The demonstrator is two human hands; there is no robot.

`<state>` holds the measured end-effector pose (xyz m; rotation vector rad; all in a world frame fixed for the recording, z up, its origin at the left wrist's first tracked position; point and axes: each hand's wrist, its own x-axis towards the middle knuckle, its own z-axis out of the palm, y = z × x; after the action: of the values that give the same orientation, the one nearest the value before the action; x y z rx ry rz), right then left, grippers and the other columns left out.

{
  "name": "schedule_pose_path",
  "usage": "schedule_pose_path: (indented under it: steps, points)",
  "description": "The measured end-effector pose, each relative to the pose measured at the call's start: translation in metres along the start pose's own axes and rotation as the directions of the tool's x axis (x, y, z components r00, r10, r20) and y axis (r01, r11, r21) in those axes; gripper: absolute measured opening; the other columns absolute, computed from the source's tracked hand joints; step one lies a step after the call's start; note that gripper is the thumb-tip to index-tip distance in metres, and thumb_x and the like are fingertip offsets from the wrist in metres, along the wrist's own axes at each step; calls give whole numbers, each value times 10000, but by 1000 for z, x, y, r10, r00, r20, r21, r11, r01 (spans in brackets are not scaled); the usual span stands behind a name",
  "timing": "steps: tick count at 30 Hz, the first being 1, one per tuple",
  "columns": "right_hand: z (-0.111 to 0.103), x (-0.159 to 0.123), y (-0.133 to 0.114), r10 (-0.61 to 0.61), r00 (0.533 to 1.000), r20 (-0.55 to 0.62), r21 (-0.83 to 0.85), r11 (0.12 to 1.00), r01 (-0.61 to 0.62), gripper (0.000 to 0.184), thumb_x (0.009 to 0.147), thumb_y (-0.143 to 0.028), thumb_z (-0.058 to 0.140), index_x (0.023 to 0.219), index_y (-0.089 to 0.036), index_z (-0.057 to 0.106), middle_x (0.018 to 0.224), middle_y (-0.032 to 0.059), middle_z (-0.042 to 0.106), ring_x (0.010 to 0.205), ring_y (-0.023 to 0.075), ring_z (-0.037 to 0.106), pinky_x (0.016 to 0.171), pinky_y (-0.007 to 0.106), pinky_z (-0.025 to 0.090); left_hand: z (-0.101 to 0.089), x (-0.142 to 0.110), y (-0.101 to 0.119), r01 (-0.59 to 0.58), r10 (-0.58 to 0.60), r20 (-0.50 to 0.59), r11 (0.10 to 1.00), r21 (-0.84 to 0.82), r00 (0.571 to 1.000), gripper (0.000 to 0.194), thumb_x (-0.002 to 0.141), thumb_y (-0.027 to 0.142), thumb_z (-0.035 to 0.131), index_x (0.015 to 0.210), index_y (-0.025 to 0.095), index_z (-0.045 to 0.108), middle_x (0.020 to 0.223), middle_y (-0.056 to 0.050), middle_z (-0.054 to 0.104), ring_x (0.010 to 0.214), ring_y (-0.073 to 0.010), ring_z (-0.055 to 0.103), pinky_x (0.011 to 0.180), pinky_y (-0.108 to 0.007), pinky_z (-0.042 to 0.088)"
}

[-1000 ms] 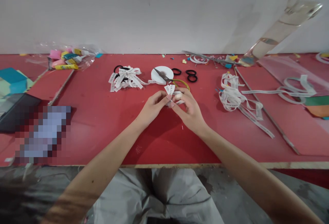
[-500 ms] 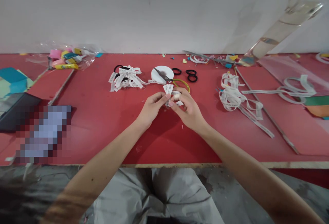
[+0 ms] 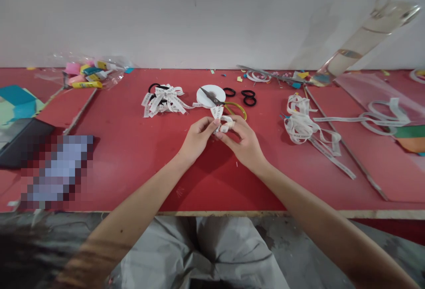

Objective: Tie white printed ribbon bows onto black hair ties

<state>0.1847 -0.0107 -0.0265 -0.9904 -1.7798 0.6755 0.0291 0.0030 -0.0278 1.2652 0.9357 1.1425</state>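
Observation:
Both hands meet over the middle of the red table [image 3: 133, 147]. My left hand [image 3: 195, 138] pinches one end of a short piece of white printed ribbon [image 3: 222, 118]. My right hand [image 3: 244, 140] holds the same ribbon, which loops round its fingertip. Just behind the hands lie scissors [image 3: 212, 98] with yellow handles, resting on a white ribbon spool [image 3: 207, 96]. A pile of finished white ribbon bows [image 3: 162, 101] with black hair ties sits to the left of the spool.
Black hair ties [image 3: 247, 98] lie right of the spool. Loose white ribbon [image 3: 303, 123] trails to the right beside thin rods [image 3: 345, 145]. A clear plastic bag of coloured items [image 3: 88, 75] is far left, a dark tablet [image 3: 20, 140] at the left edge, a clear tube [image 3: 361, 36] at the back right.
The hands have shifted slightly away from me with the ribbon, and the ribbon loop has been worked round my right fingertip. Nothing else on the table has moved.

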Motion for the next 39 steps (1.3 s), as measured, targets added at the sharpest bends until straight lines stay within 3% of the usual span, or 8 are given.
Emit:
schedule_pose_path:
  steps: [10,15,20,33,39]
  points:
    - [1,-1,-1,48,998,32,38,998,-50,133,927,-286,563,808,-228,552,1086,49,570,1109,196,574,1006,400,453,6,-1,1,-19,23,-25,991,129,999,309,913,429,552,733,181,511,650,37,505,581,-81,480,586,-221,403]
    - [3,0,-1,191,982,4,75,979,-191,208,888,-369,629,755,-220,571,1003,40,591,1055,199,606,936,373,496,5,-2,2,-64,81,-54,961,268,995,274,921,414,544,778,181,538,708,27,531,630,-85,477,604,-219,393]
    - [2,0,2,199,979,43,183,962,-204,170,900,-383,619,815,-237,633,1100,45,606,1132,197,595,936,350,518,5,-3,2,-52,58,-29,979,195,998,279,915,449,551,829,183,551,747,17,566,637,-88,526,604,-218,434]
    - [0,1,0,56,996,64,52,997,-60,194,932,-381,574,812,-231,604,1101,64,602,1113,196,592,985,387,489,6,-2,-3,0,2,-51,999,47,999,311,884,468,593,780,180,534,692,28,527,605,-81,503,588,-223,426]
    - [3,-2,-2,145,989,-26,55,988,-143,132,896,-338,623,829,-229,591,1050,53,637,1040,196,639,912,376,540,4,0,-2,-31,34,-18,988,149,999,303,920,459,540,800,181,525,711,27,537,622,-84,510,596,-224,418]
